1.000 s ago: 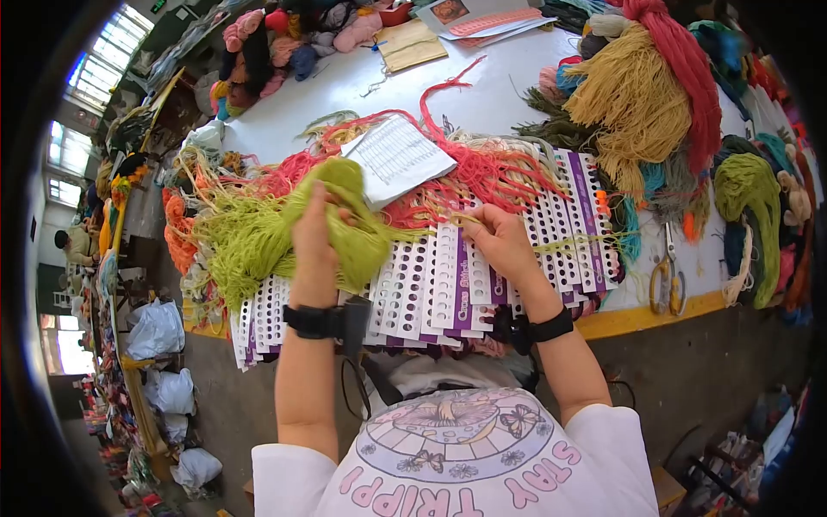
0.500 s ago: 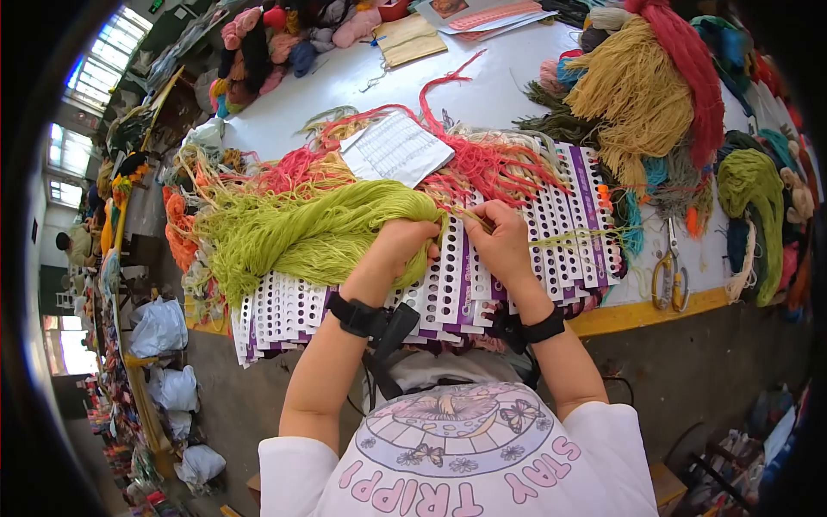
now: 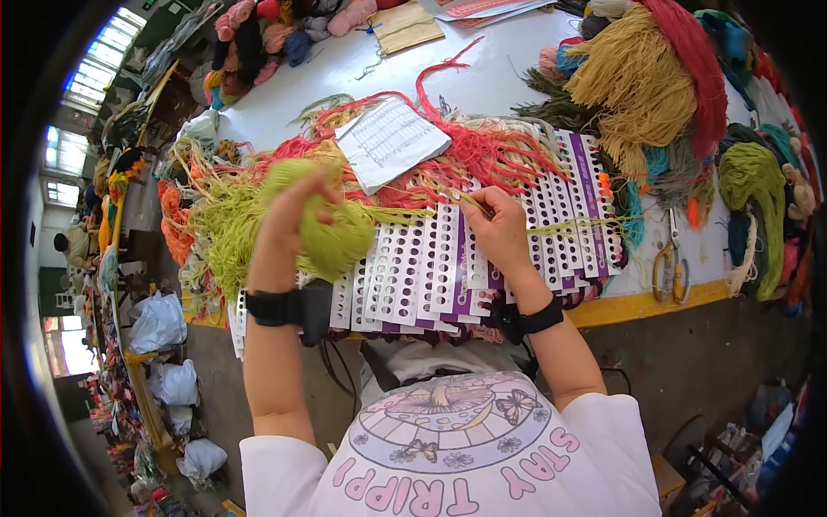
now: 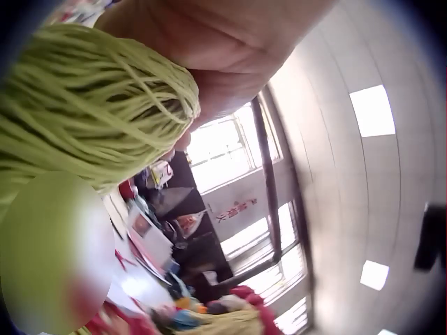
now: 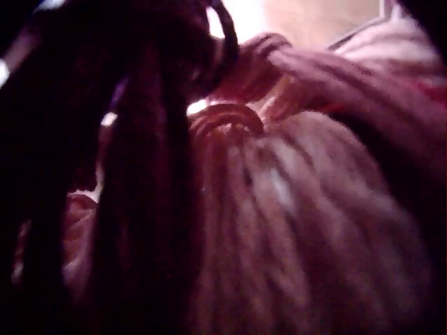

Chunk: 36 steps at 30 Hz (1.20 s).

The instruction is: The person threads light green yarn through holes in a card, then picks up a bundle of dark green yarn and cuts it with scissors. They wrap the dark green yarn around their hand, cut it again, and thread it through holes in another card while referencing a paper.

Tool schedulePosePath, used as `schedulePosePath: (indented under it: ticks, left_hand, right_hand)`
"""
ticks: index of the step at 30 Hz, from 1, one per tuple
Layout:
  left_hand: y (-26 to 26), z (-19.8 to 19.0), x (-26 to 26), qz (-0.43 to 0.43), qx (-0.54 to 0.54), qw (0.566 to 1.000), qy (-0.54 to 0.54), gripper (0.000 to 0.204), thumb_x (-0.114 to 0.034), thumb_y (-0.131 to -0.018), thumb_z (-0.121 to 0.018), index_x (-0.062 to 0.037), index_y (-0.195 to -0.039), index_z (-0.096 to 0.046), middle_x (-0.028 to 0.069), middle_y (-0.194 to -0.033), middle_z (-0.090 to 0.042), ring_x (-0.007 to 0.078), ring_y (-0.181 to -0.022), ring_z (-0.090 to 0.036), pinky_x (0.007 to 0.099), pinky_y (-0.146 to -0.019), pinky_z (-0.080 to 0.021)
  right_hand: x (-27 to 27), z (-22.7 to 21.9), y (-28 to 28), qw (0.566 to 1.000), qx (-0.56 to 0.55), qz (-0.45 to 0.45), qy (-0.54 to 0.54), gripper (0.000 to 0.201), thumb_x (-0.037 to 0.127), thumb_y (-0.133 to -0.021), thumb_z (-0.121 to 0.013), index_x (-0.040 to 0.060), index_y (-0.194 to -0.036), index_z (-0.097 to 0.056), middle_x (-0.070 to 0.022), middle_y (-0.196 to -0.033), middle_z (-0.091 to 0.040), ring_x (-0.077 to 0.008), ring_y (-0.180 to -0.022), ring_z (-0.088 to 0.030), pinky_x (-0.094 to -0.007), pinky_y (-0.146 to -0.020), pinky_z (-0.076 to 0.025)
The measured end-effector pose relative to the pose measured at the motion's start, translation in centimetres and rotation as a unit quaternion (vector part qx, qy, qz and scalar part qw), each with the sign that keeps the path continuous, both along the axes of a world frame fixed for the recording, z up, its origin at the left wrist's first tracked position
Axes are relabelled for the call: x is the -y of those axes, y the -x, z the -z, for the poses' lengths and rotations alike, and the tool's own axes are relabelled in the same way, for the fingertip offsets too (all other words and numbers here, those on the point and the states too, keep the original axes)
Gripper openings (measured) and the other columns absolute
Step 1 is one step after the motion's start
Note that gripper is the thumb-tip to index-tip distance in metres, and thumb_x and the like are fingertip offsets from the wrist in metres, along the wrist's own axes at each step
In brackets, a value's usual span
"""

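My left hand (image 3: 291, 215), blurred, grips a looped bundle of lime-green yarn (image 3: 338, 245) at the left of the cards; in the left wrist view the green strands (image 4: 91, 105) bend round beneath the palm (image 4: 209, 42). My right hand (image 3: 500, 231) pinches a thin strand at the edge of the punched white and purple cards (image 3: 419, 276). Green strands (image 3: 573, 226) run rightward from beside that hand across the cards. A creased paper sheet (image 3: 392, 142) lies on coral-red yarn (image 3: 495, 159). The right wrist view shows dark and pinkish yarn (image 5: 258, 209), with no hand visible.
Scissors with yellow handles (image 3: 670, 274) lie near the table's yellow front edge (image 3: 612, 312). Beige yarn (image 3: 637, 86) and red yarn (image 3: 693, 60) are heaped at the right. A brown envelope (image 3: 407, 28) and papers lie at the back.
My left hand first went right with the green bundle, close to my right hand, then swung back left, lifting the looped end. My right hand has stayed nearly in place, still pinching.
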State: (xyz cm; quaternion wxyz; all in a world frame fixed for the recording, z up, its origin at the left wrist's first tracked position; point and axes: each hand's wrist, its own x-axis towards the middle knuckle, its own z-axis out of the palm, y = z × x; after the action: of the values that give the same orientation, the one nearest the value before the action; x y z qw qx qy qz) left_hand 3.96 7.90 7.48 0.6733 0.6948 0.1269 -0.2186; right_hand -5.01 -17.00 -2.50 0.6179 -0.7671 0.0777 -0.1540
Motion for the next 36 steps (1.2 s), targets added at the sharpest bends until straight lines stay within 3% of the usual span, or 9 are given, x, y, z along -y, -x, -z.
schedulePosePath:
  ticks: [4, 7, 10, 16, 25, 28, 31, 34, 36]
  left_hand:
    - [3.6, 2.3, 7.0, 0.118, -0.123, 0.983, 0.067, 0.013, -0.017, -0.081, -0.058, -0.0034, -0.08, -0.057, 0.0061, -0.075, -0.058, 0.0095, -0.048, -0.047, 0.0226, -0.043, -0.043]
    - [4.0, 3.4, 9.3, 0.134, -0.106, 0.985, -0.019, 0.01, -0.013, -0.081, -0.057, -0.003, -0.084, -0.057, 0.0059, -0.074, -0.058, 0.0091, -0.049, -0.047, 0.0228, -0.043, -0.042]
    - [3.8, 4.5, 9.7, 0.118, -0.081, 0.989, 0.028, 0.01, -0.01, -0.08, -0.054, -0.0019, -0.086, -0.057, 0.0048, -0.07, -0.057, 0.0074, -0.048, -0.047, 0.0221, -0.044, -0.041]
    - [2.7, 7.0, 9.8, 0.142, -0.237, 0.953, 0.126, 0.01, -0.013, -0.083, -0.055, -0.0038, -0.08, -0.057, 0.0007, -0.059, -0.051, 0.0084, -0.048, -0.047, 0.0214, -0.045, -0.042]
    - [3.6, 8.5, 10.8, 0.076, -0.164, 0.98, 0.077, 0.008, -0.013, -0.082, -0.055, -0.0054, -0.082, -0.057, 0.0019, -0.059, -0.051, 0.0107, -0.047, -0.046, 0.0235, -0.042, -0.04]
    - [3.6, 6.7, 9.7, -0.022, -0.133, 0.977, 0.165, 0.009, -0.014, -0.082, -0.054, -0.0048, -0.081, -0.057, 0.002, -0.063, -0.052, 0.0089, -0.049, -0.046, 0.0224, -0.044, -0.039]
    - [1.5, 4.8, 6.8, 0.069, -0.256, 0.878, 0.399, 0.015, -0.018, -0.082, -0.053, -0.0035, -0.082, -0.058, 0.0014, -0.066, -0.052, 0.0068, -0.05, -0.045, 0.0202, -0.045, -0.038]
    - [2.8, 3.4, 8.5, 0.088, -0.194, 0.919, 0.333, 0.021, -0.023, -0.084, -0.051, -0.0034, -0.086, -0.059, 0.0022, -0.068, -0.054, 0.0053, -0.049, -0.042, 0.0189, -0.045, -0.037]
    - [4.6, 4.0, 9.7, 0.209, -0.042, 0.976, 0.054, 0.018, -0.023, -0.082, -0.056, -0.0049, -0.085, -0.058, 0.0019, -0.073, -0.058, 0.0064, -0.056, -0.05, 0.0195, -0.049, -0.042]
  right_hand:
    - [0.0, -0.1, 0.1, 1.0, 0.003, -0.005, 0.014, 0.012, 0.01, -0.074, -0.062, -0.001, -0.077, -0.058, -0.0078, -0.071, -0.056, -0.0147, -0.061, -0.055, -0.0261, -0.057, -0.044]
    - [0.0, 0.0, 0.1, 1.0, 0.005, -0.001, 0.011, 0.012, 0.01, -0.074, -0.062, -0.0013, -0.077, -0.059, -0.0078, -0.071, -0.057, -0.015, -0.062, -0.056, -0.026, -0.058, -0.045]
    - [0.1, -0.1, 0.1, 1.0, 0.001, 0.003, 0.02, 0.012, 0.01, -0.074, -0.062, -0.0017, -0.076, -0.059, -0.0077, -0.072, -0.057, -0.0152, -0.062, -0.056, -0.0261, -0.058, -0.045]
    - [0.0, 0.0, 0.1, 0.999, 0.047, 0.007, 0.023, 0.011, 0.009, -0.075, -0.064, -0.0007, -0.077, -0.061, -0.0018, -0.068, -0.054, -0.0079, -0.059, -0.048, -0.0218, -0.054, -0.039]
    - [0.0, -0.3, 0.1, 0.997, 0.033, -0.037, 0.055, 0.011, 0.008, -0.073, -0.066, 0.0015, -0.081, -0.065, -0.0048, -0.072, -0.056, -0.0119, -0.061, -0.053, -0.0232, -0.055, -0.041]
    - [0.0, -0.1, 0.4, 0.996, 0.05, -0.002, 0.075, 0.011, 0.007, -0.072, -0.066, 0.0018, -0.082, -0.065, -0.0061, -0.072, -0.057, -0.0145, -0.062, -0.055, -0.0252, -0.056, -0.043]
    - [-0.2, -0.1, 0.4, 0.99, 0.072, 0.005, 0.12, 0.01, 0.012, -0.072, -0.066, 0.0028, -0.075, -0.062, -0.0085, -0.069, -0.055, -0.0229, -0.06, -0.055, -0.0311, -0.054, -0.043]
    - [-0.2, -0.9, 0.4, 0.993, 0.05, -0.003, 0.111, 0.019, 0.02, -0.078, -0.061, 0.0021, -0.071, -0.057, -0.009, -0.067, -0.053, -0.0247, -0.059, -0.053, -0.0333, -0.052, -0.041]
    - [-0.1, -0.9, 0.2, 0.997, 0.039, 0.0, 0.064, 0.022, 0.022, -0.081, -0.058, 0.0023, -0.07, -0.057, -0.0093, -0.067, -0.052, -0.0256, -0.059, -0.052, -0.0337, -0.051, -0.04]
